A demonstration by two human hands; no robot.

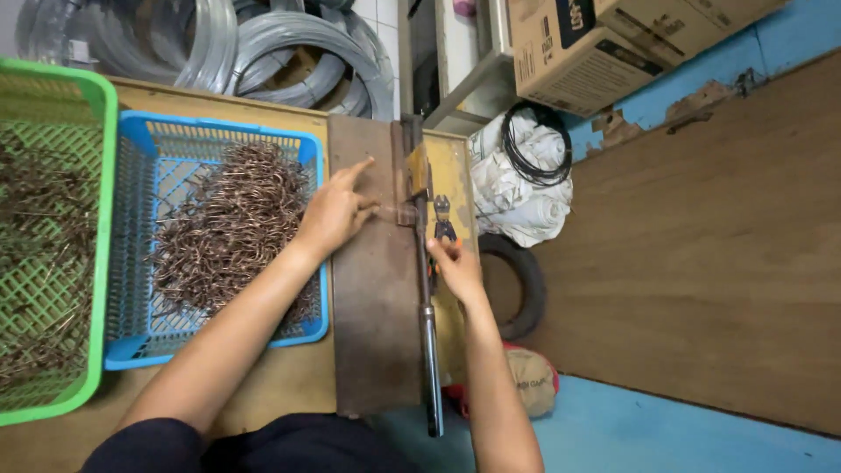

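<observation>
My left hand (335,210) rests on a brown metal plate (372,333) and pinches a thin wire piece (394,210) against the hinge of a long lever tool (427,298). Its index finger points up and away. My right hand (455,267) grips the lever's bar just below a small dark clamp block (442,219). A blue basket (140,263) heaped with bent brown wire hooks (232,223) sits directly left of the plate, under my left forearm.
A green basket (92,263) of similar wire pieces stands at the far left. Coils of grey wire (289,44) lie behind the bench. Cardboard boxes (596,44), a white sack (517,188), black cable and a tyre (526,280) sit on the floor.
</observation>
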